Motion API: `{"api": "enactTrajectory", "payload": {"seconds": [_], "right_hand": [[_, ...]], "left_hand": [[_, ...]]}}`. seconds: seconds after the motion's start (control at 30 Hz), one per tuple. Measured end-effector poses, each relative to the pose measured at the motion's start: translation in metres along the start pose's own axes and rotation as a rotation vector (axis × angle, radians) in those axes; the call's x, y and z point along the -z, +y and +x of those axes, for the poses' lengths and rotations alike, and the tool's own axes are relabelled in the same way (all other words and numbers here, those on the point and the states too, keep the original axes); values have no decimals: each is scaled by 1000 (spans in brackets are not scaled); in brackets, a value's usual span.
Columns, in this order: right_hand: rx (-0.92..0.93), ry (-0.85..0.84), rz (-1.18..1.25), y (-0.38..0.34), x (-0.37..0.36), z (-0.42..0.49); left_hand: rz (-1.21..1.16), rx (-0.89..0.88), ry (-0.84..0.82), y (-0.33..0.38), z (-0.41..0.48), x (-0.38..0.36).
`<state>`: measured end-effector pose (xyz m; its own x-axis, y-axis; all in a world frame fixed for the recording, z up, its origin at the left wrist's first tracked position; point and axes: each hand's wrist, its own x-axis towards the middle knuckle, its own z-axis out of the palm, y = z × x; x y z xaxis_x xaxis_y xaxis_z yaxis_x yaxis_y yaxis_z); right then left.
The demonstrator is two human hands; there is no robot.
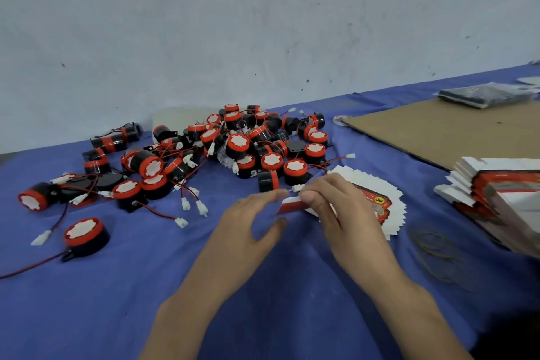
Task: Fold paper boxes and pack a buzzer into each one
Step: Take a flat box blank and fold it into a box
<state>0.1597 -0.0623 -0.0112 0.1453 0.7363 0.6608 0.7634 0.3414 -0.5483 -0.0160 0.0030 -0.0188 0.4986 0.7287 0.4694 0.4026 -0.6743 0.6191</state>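
Observation:
A heap of black-and-red buzzers [239, 143] with red and black wires and white plugs lies across the blue cloth. A fanned stack of flat red-and-white paper boxes [380, 202] sits right of the centre. My right hand [333, 204] pinches the left edge of one flat box [292, 204] at the stack. My left hand [251, 216] hovers beside it, fingers spread, a fingertip near the box's edge. One buzzer [84, 235] lies apart at the front left.
A second, thicker stack of flat boxes [502, 193] stands at the right edge. A brown cardboard sheet [444, 128] lies behind it with a dark wrapped packet [485, 95] on it. Rubber bands [435, 251] lie on the blue cloth [146, 286]. A pale wall rises behind.

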Motion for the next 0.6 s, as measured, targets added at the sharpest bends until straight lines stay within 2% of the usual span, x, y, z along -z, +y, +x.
{"api": "enactTrajectory", "payload": {"seconds": [0.1,0.17,0.23,0.27,0.33,0.4,0.47,0.6], "right_hand": [[34,36,204,-15,-1,3],[36,144,234,-25,-2,5],[-34,279,208,-29,-6,7],[-128,289,244,-30,-8,8],[-366,152,454,-34,-17,8],[-483,-31,634,-36,-28,6],[-490,-89,720,-40,-34,3],[-416,-83,776,-43,-39,1]], "left_hand": [[-101,-46,-54,13,-6,3],[-158,-59,-33,22,-9,5],[-207,-16,26,28,-12,10],[-248,19,48,31,-14,12],[-374,68,62,36,-17,15],[-508,101,41,41,-19,16],[-574,135,16,47,-22,15],[-611,124,42,48,-24,11]]}}
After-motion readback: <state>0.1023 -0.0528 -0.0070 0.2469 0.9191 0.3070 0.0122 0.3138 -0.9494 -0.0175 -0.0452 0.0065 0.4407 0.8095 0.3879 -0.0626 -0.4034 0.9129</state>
